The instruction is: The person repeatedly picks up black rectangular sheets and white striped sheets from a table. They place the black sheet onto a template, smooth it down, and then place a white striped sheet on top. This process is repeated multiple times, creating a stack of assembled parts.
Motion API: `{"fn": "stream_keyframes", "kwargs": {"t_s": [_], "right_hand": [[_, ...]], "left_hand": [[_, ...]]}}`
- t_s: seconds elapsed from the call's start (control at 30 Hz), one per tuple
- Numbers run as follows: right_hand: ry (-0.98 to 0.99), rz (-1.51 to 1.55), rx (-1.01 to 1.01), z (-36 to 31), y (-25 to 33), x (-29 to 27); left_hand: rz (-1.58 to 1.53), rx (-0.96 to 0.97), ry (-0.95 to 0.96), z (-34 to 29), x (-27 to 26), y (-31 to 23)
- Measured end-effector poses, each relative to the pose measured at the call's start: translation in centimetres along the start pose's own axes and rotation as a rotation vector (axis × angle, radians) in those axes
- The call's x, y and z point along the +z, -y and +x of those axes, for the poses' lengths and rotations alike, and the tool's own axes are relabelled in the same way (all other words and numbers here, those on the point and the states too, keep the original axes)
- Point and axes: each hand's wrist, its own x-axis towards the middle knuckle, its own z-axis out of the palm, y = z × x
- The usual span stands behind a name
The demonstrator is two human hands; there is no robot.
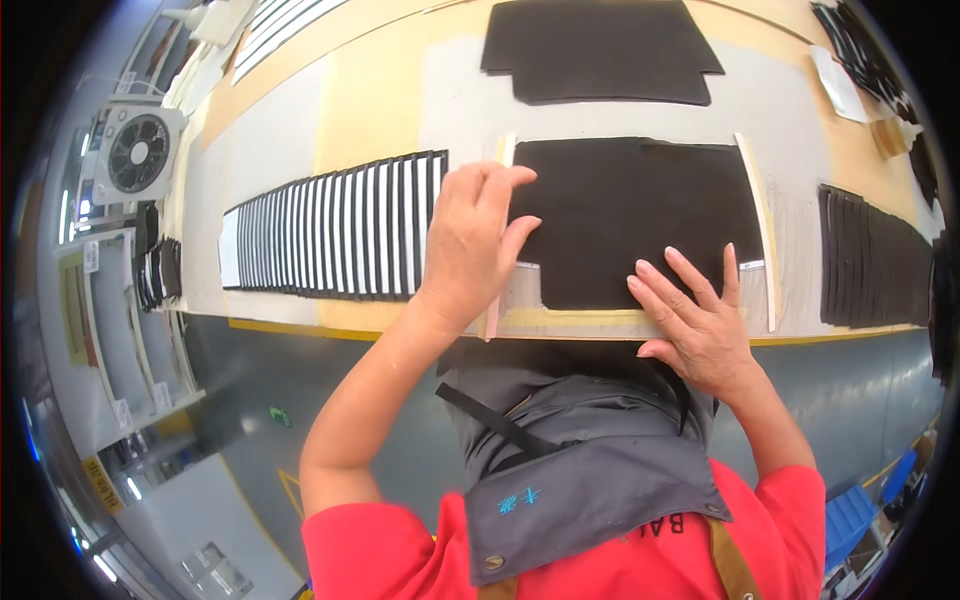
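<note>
A flat black sheet [630, 215] with notched lower corners lies on the worktable, between two narrow pale strips. My left hand [470, 235] is over its left edge and the left strip [492, 318]. The fingers of that hand are bent, the thumb stands apart from them, and I see nothing between. My right hand [700, 325] rests with fingers spread on the sheet's lower right part, left of the right strip [757, 225]. Left of my left hand, a fanned row of black pieces with white bands [330, 228] lies overlapped.
Beyond the sheet lies a stack of similar black sheets [600, 50]. Overlapped black pieces [870, 260] lie at the right end of the worktable [380, 100]. A bottle [893, 135] stands at the far right. A fan [140, 150] and shelving [140, 330] are off the left end.
</note>
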Motion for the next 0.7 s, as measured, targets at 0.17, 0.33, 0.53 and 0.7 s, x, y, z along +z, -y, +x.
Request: {"fn": "stream_keyframes", "kwargs": {"t_s": [0.17, 0.33, 0.53, 0.7], "right_hand": [[-0.007, -0.013, -0.019, 0.1, -0.1, 0.3], [-0.001, 0.010, 0.008, -0.1, -0.1, 0.7], [0.001, 0.018, 0.003, -0.3, -0.1, 0.7], [0.016, 0.058, -0.012, 0.0, -0.3, 0.1]], "left_hand": [[-0.097, 0.186, -0.002, 1.7, 4.0, -2.5], [-0.050, 0.307, 0.003, 4.0, 7.1, -3.4], [-0.025, 0.301, 0.037, 4.0, 8.1, -3.3], [-0.097, 0.298, 0.035, 4.0, 8.5, -2.8]]}}
